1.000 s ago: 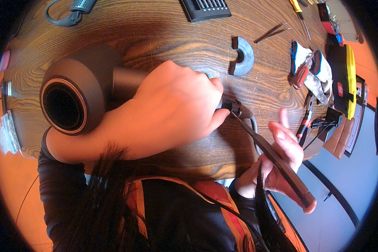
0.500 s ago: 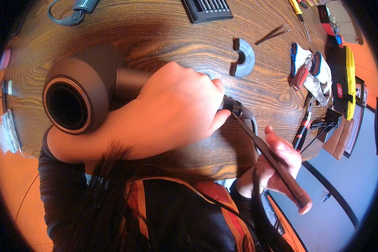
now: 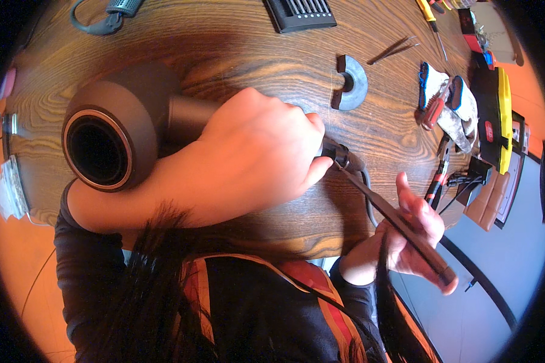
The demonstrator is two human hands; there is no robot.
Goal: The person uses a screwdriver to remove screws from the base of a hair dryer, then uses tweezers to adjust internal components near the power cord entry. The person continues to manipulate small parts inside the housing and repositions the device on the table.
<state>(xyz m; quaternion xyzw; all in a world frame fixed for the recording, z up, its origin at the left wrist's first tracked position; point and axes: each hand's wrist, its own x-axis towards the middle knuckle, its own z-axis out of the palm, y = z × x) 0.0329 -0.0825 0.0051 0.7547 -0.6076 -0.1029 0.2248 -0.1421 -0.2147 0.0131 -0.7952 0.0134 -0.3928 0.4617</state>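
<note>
A dark grey hair dryer (image 3: 140,100) lies on its side, its round, copper-ringed opening facing me at the left. My left hand (image 3: 257,151) is closed around its handle (image 3: 191,116), the forearm crossing beneath the dryer's head. From the handle's end comes a black cord (image 3: 369,206) with a ribbed sleeve. A slim dark screwdriver (image 3: 399,227) slants down to the right, its tip against the cord end of the handle. My right hand (image 3: 412,236) holds that screwdriver, its rear end on a fingertip and another finger raised off it.
Beyond the handle lie a grey C-shaped piece (image 3: 352,83), tweezers (image 3: 395,49) and a black bit case (image 3: 301,15). To the right are work gloves (image 3: 460,118), a red screwdriver (image 3: 433,112), pliers (image 3: 437,178) and a yellow-black box (image 3: 496,121). A grey mesh cylinder (image 3: 122,7) sits far left.
My right hand has shifted a little to the right, swinging the screwdriver's rear end right and slightly up. One finger has lifted away from the shaft. My left hand and the dryer are nearly still.
</note>
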